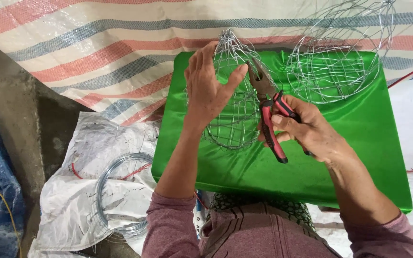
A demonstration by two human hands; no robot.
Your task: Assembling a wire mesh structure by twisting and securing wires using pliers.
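Two hands: left [207, 91] half-open against wire cage [233, 102], right [311, 129] clenched around red-handled pliers [269, 112].

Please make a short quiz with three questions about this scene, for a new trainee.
1. True or false: the right hand holds pliers with red and black handles.
2. What does the left hand touch? A) the wire coil B) the wire cage C) the second wire frame
3. What colour is the cloth under the cage?

Key: 1 true; 2 B; 3 green.
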